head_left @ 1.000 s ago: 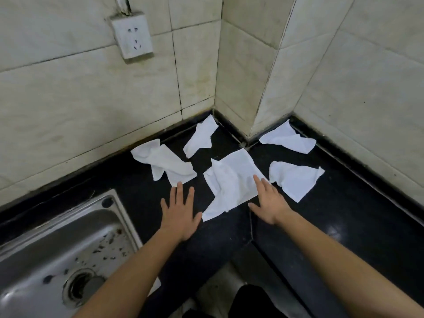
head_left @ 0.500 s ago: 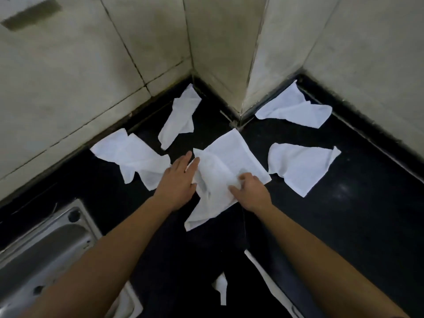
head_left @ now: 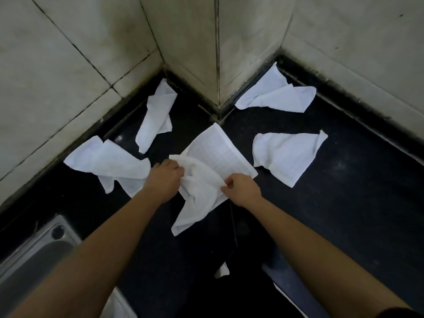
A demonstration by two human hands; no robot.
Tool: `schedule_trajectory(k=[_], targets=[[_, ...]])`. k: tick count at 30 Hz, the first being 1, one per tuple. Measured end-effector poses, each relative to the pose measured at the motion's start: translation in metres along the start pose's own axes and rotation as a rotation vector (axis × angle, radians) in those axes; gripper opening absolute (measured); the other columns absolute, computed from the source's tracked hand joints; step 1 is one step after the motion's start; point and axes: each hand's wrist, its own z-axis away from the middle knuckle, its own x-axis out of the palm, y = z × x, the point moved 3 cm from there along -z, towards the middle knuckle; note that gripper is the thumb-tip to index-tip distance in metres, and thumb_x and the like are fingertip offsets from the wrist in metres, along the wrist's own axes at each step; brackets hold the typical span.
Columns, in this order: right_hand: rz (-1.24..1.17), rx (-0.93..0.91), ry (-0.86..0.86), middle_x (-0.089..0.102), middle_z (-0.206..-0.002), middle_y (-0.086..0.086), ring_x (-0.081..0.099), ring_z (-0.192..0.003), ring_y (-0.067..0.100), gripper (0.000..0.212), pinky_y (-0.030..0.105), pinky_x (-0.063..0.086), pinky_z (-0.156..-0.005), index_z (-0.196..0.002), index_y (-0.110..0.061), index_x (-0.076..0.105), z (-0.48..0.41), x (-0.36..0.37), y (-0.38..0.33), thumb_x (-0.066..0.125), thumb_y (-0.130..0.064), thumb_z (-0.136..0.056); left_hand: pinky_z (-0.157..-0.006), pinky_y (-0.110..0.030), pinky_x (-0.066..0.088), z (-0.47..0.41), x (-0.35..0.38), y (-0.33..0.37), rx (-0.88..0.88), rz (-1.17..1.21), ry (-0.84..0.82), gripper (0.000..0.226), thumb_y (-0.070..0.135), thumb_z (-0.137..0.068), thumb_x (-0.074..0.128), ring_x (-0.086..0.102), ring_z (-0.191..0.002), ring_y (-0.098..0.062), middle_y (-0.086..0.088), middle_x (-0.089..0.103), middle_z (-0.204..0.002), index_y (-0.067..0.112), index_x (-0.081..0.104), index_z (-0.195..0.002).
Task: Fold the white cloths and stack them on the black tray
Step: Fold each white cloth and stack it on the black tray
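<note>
Pale tiled wall (head_left: pixel 68 65) closes the scene on the far sides, with a jutting corner in the middle. Below it runs the black counter (head_left: pixel 344 214), and a steel sink (head_left: pixel 29 260) is set into it at the near left.

Five white cloths lie on the counter, all crumpled or partly spread. The left cloth (head_left: pixel 110 164) lies by the left wall. The back-left cloth (head_left: pixel 156 118) is a narrow bundle reaching into the left corner. The back-right cloth (head_left: pixel 277 97) lies against the foot of the wall, right of the jutting corner. The right cloth (head_left: pixel 286 154) lies apart from the others, nearer the person. The centre cloth (head_left: pixel 220 154) lies in front of the jutting corner, its far half flat and its near half bunched.

The left hand (head_left: pixel 164 177) grips the bunched left edge of the centre cloth with curled fingers. The right hand (head_left: pixel 243 189) pinches its near right edge. A small white scrap (head_left: pixel 222 270) shows low between the arms.
</note>
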Motion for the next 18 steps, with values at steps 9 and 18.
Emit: schedule_trajectory(k=[9,18], targets=[[0.03,-0.109,0.039,0.064,-0.09,-0.007,0.062,-0.084,0.014,0.009,0.032,0.053,-0.071,-0.092,-0.023,0.06,0.028,0.006,-0.008,0.064,-0.031,-0.092,-0.081,-0.039,0.05,0.092,0.028,-0.019,-0.345,0.459,-0.121,0.029,0.031,-0.102,0.043,0.065,-0.095,-0.029,-0.011,0.068,-0.105,0.015,0.048,-0.126],[-0.033,-0.263,0.13,0.066,-0.088,-0.013,0.063,-0.079,0.006,0.004,0.029,0.055,-0.072,-0.092,-0.026,0.062,0.056,0.013,-0.014,0.065,-0.03,-0.092,-0.07,-0.032,0.044,0.106,0.047,0.005,-0.399,0.208,-0.117,0.025,0.031,-0.1,0.05,0.061,-0.097,-0.024,-0.008,0.059,-0.114,0.014,0.061,-0.115]])
